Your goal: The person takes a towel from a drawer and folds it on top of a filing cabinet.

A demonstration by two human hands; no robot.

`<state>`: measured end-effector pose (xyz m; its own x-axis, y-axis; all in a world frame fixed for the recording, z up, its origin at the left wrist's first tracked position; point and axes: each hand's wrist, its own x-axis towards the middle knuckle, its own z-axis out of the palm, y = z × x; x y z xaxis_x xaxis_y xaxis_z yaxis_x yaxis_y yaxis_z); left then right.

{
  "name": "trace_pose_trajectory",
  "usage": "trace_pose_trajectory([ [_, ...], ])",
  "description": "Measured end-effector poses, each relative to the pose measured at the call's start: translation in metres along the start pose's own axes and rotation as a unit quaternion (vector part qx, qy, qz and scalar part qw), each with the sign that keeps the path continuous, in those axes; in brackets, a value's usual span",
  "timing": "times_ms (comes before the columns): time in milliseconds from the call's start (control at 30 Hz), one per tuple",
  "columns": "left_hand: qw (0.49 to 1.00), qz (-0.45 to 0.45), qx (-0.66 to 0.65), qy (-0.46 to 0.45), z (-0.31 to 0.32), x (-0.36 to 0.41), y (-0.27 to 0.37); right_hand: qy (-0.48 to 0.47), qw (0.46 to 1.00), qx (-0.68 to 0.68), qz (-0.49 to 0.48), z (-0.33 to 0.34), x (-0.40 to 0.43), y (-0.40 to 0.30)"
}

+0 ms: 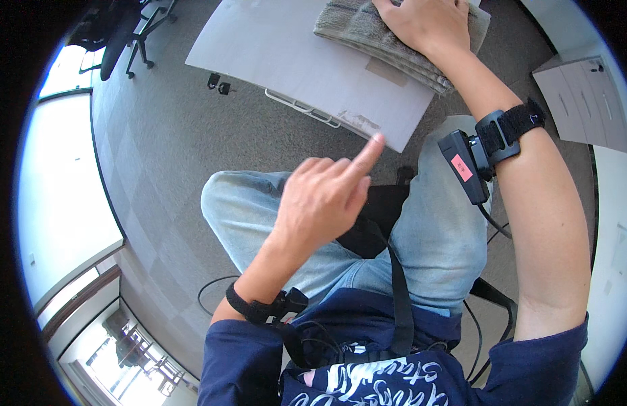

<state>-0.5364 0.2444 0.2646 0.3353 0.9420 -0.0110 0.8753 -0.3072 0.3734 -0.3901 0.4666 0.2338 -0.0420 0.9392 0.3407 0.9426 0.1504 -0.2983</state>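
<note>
My left hand (323, 195) is raised over my lap with nothing in it. Its index finger points forward towards the front edge of a white cabinet top (273, 45), while the other fingers curl in. A folded grey-green towel (351, 30) lies on the far right part of that top. Over the towel rests my right hand (432, 25), palm down, with the thumb apart; its fingertips are cut off by the upper picture edge. A tan patch (387, 71) and a scuffed mark (361, 122) show on the white surface.
Keys (218, 84) stick out at the cabinet's front, beside a white wire-like handle (302, 108). At right stands another drawer cabinet (582, 104). A wheeled office chair (136, 40) is at upper left. Cables (478, 330) hang beside my seat.
</note>
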Motion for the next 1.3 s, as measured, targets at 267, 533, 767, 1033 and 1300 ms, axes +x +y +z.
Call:
trace_pose_trajectory([
  [267, 0.988, -0.065, 0.114, 0.077, -0.014, 0.000, -0.044, -0.010, 1.000, -0.004, 0.006, -0.004, 0.000, 0.000],
  [533, 1.000, -0.002, -0.027, -0.005, 0.005, -0.002, -0.001, -0.007, 1.000, -0.002, -0.002, -0.001, 0.000, -0.003],
  [767, 0.992, -0.085, 0.084, 0.031, -0.011, 0.001, -0.034, -0.004, 1.000, 0.007, -0.003, 0.000, 0.000, -0.003],
  [1033, 0.998, -0.057, -0.002, 0.026, -0.007, 0.002, -0.026, 0.011, 1.000, -0.007, -0.014, 0.003, 0.000, -0.004],
  [1300, 0.995, -0.071, 0.053, 0.042, -0.007, 0.002, -0.028, 0.016, 1.000, -0.007, -0.020, 0.006, 0.000, -0.001],
])
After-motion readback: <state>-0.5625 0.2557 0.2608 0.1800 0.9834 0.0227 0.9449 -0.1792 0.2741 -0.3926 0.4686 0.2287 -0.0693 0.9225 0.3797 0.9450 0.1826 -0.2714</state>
